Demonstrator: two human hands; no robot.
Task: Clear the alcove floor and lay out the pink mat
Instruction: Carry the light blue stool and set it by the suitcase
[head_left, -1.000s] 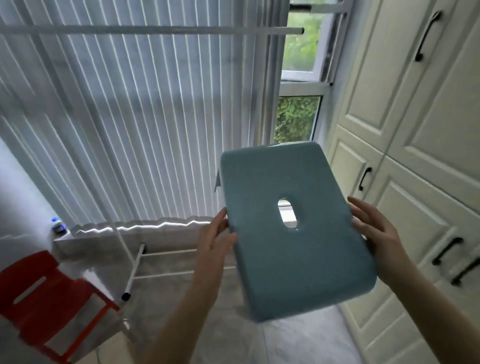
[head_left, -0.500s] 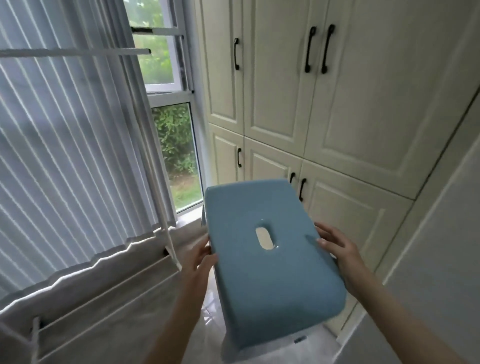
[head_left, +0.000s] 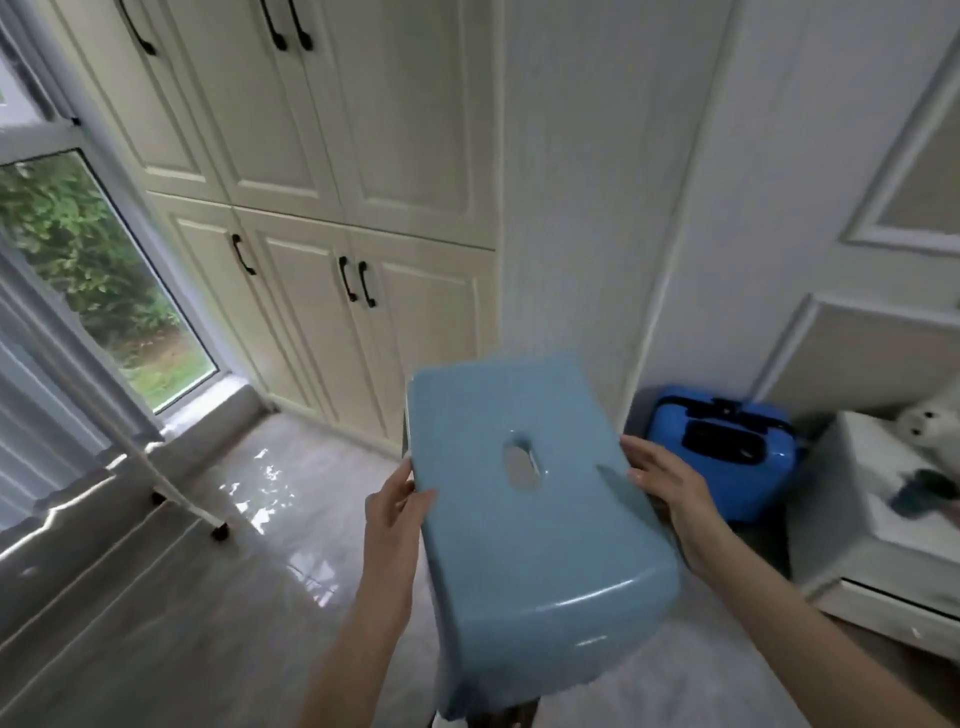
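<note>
A light blue plastic stool (head_left: 535, 540) with an oval hole in its seat is held in the air above the grey tiled floor (head_left: 218, 597), seat facing me. My left hand (head_left: 395, 504) grips its left edge, thumb on the seat. My right hand (head_left: 670, 493) grips its right edge, fingers laid over the seat. The stool's legs are hidden beneath the seat. No pink mat is in view.
Cream cupboards (head_left: 311, 208) with black handles stand ahead. A window (head_left: 88, 280) and pale curtain lie at the left, with a white rack leg (head_left: 171, 483) on the floor. A blue suitcase (head_left: 727, 447) stands right of the stool, beside a white low cabinet (head_left: 878, 519).
My view has swung to the right, from the curtain and window to the cupboards and suitcase. Both hands still carry the stool, now lower in view.
</note>
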